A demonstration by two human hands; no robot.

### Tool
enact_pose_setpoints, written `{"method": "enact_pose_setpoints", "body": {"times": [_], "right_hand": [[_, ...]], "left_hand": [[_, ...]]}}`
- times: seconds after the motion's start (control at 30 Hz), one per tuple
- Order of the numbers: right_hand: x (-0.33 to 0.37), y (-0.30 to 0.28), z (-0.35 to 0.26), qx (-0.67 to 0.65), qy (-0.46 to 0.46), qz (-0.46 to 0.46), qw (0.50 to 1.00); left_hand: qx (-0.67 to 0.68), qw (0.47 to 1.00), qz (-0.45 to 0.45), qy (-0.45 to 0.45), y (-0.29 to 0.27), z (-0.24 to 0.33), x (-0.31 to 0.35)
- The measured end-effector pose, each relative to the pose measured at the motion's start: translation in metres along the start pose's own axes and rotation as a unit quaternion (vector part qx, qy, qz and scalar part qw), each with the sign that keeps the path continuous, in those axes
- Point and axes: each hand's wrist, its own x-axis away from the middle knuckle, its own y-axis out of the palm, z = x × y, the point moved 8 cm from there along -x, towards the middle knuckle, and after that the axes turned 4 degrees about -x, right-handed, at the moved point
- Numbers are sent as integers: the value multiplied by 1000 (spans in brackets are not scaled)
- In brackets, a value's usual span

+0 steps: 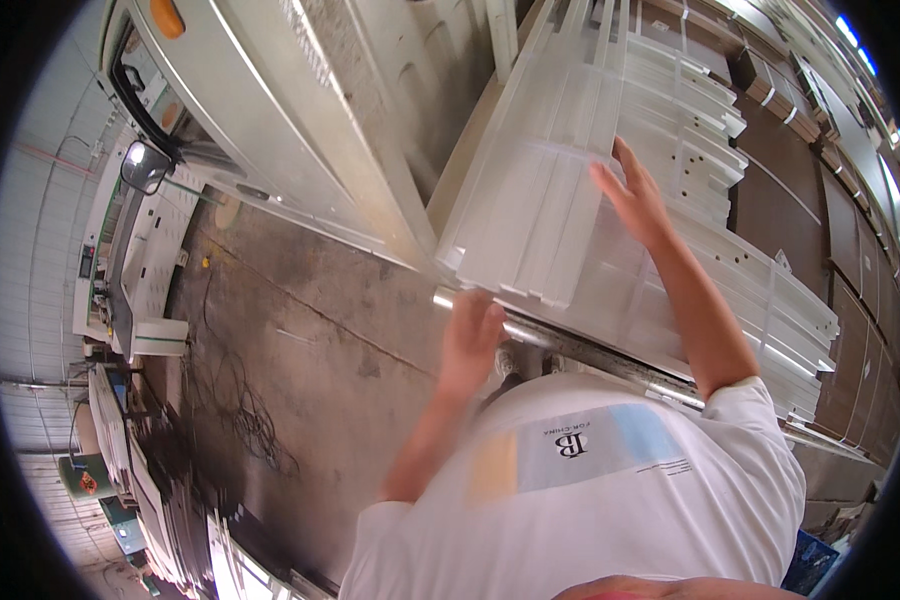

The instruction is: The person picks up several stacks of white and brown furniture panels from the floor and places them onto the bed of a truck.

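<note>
A stack of long white channelled panels [530,200] lies in front of me, bound with clear wrap. My right hand [642,205] is at the stack's right side, thumb and fingers apart, with nothing held in it. Whether its fingertips touch the panels I cannot tell. At the stack's near left corner is my left hand [473,335], smeared by motion, its fingers hard to make out. It is close to a round metal rail [660,380] that runs along the near edge of the load.
On the left stands a pale truck cab [270,130] with a side mirror [145,166]. More white panels [710,270] and brown cartons [785,190] are stacked to the right. A dark cable [255,425] lies coiled on the concrete floor [320,330].
</note>
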Motion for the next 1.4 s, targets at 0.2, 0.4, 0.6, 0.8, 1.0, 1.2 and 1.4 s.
{"method": "enact_pose_setpoints", "body": {"times": [0.2, 0.4, 0.6, 0.8, 1.0, 1.2, 1.4], "right_hand": [[127, 11, -59, 56, -40, -187, 980], [152, 49, -73, 144, -79, -53, 985], [158, 44, -76, 177, -79, -22, 981], [164, 46, -80, 228, -131, 25, 964], [168, 49, -76, 234, -69, 10, 970], [190, 35, -83, 178, -125, 55, 975], [316, 9, -71, 63, -153, -49, 985]], "left_hand": [[2, 999, 18, 29, -11, -8, -1], [-107, 989, -8, 103, -4, 7, -11], [-87, 986, -63, 125, -9, -2, -12], [-140, 980, -85, 112, -6, 0, -18], [-132, 982, -113, 79, -12, -7, -22], [-246, 946, -149, 151, -4, -29, -14], [-368, 832, -404, 94, 72, -102, 67]]}}
